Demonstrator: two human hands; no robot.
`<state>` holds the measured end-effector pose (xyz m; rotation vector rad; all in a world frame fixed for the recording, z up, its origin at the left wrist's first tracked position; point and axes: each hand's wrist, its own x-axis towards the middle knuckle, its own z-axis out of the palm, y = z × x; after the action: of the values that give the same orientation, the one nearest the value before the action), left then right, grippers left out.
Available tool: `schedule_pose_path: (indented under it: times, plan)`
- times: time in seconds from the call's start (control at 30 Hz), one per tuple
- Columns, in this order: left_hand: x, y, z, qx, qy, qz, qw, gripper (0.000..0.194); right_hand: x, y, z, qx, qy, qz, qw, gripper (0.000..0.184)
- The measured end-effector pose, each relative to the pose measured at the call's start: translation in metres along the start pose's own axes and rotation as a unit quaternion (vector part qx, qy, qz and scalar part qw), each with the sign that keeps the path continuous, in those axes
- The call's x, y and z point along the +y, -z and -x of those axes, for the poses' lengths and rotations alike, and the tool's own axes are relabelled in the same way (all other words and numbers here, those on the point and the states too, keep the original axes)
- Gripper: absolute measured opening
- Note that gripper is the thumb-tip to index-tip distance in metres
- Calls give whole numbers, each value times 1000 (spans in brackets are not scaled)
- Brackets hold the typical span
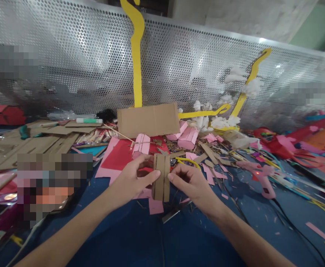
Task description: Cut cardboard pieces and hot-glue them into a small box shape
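Observation:
A small folded piece of brown cardboard (161, 185), creased lengthwise into strips, is held upright above the table between both hands. My left hand (134, 178) grips its left edge, thumb on the near face and fingers behind. My right hand (188, 180) pinches its right edge between thumb and fingers. Behind the cardboard lie a pink paper box (141, 145) and a red sheet (115, 157). Scissors with yellow handles (190, 161) are partly hidden behind my right hand. Below the hands are pink paper scraps (156, 206) and a metal-bladed tool (175, 212), perhaps a cutter.
A pink glue gun (262, 176) with a lit red light and black cord rests at right. Flat cardboard pieces (37, 148) are stacked at left. A cardboard box (148, 120) with a yellow paper strip (137, 66) stands against the perforated metal panel (95, 55).

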<state>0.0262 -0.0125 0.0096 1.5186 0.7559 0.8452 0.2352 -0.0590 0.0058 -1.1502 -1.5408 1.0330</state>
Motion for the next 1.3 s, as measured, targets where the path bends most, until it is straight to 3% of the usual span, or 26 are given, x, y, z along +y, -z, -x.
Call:
schedule_pose_path:
  times: [0.4, 0.8, 1.3]
  plan:
    - [4, 4, 0, 56, 14, 12, 998, 45, -4, -1, 0, -28, -7, 22, 999, 25]
    - [-8, 5, -1, 54, 5, 1, 999, 66, -1, -1, 2, 8, 8, 19, 1000, 25]
    - [-10, 9, -5, 30, -14, -44, 999, 57, 4, -3, 3, 18, -5, 16, 1000, 27]
